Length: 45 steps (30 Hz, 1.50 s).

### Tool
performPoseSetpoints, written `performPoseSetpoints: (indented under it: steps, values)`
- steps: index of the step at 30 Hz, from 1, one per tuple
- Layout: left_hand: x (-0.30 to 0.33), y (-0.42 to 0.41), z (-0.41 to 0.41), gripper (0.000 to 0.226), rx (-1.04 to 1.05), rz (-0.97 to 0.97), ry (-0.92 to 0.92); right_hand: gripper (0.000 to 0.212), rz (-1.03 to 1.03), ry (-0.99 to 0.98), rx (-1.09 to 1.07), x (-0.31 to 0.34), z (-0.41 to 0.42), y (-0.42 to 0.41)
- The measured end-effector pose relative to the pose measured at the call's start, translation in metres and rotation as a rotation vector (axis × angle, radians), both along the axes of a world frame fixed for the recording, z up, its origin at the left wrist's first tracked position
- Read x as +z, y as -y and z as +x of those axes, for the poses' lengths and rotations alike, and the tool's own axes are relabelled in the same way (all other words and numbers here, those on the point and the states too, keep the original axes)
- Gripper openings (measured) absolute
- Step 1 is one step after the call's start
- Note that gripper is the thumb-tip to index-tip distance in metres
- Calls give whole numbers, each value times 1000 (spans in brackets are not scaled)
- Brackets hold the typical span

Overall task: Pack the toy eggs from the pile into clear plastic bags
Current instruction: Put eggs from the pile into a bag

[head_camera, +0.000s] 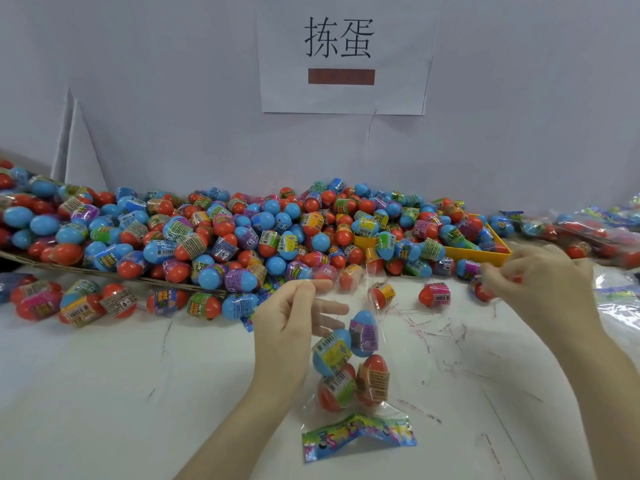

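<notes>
The left hand (294,317) pinches the top edge of a clear bag (349,362) between thumb and forefinger, its other fingers loosely spread; the bag hangs upright, long axis vertical, with four toy eggs (349,365) stacked inside and a printed card (358,436) at its foot lying on the bench (104,393); the bag's mouth sits just right of that grip, facing up and toward the pile (225,233). The right hand (540,275) is out at the pile's right edge, fingers curled at a red egg (483,289) that is blurred; whether its grip has closed on that egg I cannot tell. I judge the coming move turns on this: the open mouth lies down and to the left of the right hand, well apart, so an egg must travel leftward and drop in lengthwise from above; the right hand is the nearer to the loose eggs, the left the nearer to the bag. The bench is white and scuffed, strewn with thin red strips (429,327); a yellow tray (478,252) sits under the pile's right side; filled bags (588,226) lie at far right; a paper sign (343,53) hangs on the pale wall (156,98) behind.
</notes>
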<state>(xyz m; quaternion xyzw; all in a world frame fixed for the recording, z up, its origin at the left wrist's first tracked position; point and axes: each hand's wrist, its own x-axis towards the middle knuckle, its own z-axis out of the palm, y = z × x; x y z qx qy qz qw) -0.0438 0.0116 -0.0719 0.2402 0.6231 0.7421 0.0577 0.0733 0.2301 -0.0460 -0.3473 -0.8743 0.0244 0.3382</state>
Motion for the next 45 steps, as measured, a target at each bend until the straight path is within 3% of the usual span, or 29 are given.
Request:
performPoseSetpoints:
  steps: [1,3,4,5,8,10,11,12,14,17,18,21,22,23,24,25,28,30,34,38,41,45]
  values:
    - [0,0,0,33,-2,-1,1,20,-51,35,1,2,-2,1]
    - [0,0,0,34,-5,-2,-1,108,-213,227,15,0,-4,-2]
    - [0,0,0,34,-6,-1,-3,129,-289,234,22,-1,-6,-1]
    - [0,0,0,34,-7,-3,-2,133,-385,158,63,2,-8,2]
    - [-1,0,-1,34,-9,-11,-9,107,-782,-240,328,17,-2,12]
    - [-1,0,-1,34,-15,-17,-11,79,-908,-384,411,17,-2,8]
    - [0,0,-1,34,-19,-16,-10,66,-810,-340,333,18,-4,7]
    - [0,0,-1,34,-22,-15,-11,62,-614,-175,163,16,-4,7]
    - [0,1,0,34,-27,-11,-8,78,-204,-80,-122,6,-4,11]
    - [2,1,0,35,-46,18,30,83,-318,-191,-25,5,-10,20]
    - [2,1,0,35,-60,30,57,77,-289,-60,-33,4,-12,25]
    - [6,1,-2,37,-115,57,144,25,-17,310,-38,2,-21,35]
    - [6,1,-3,37,-131,58,167,26,35,418,-6,1,-25,38]
    - [7,1,-4,38,-145,57,186,39,62,522,27,0,-28,40]
    - [7,1,-4,39,-157,57,203,52,17,565,84,-2,-30,41]
    - [7,1,-5,42,-170,59,217,57,-115,485,181,-2,-32,42]
    - [7,1,-7,49,-207,63,246,69,-717,182,534,3,-36,60]
    - [6,1,-9,48,-227,57,266,58,-912,152,660,-1,-40,67]
    - [1,-1,-12,37,-221,-12,289,46,-1017,31,821,-9,-46,69]
    - [1,4,-19,40,-280,-152,246,39,-1155,-45,845,-9,-46,67]
    - [1,11,-23,28,-349,-288,172,39,-1208,-79,821,-11,-47,66]
    - [-1,12,-27,11,-341,-243,189,40,-1244,-109,793,-11,-45,65]
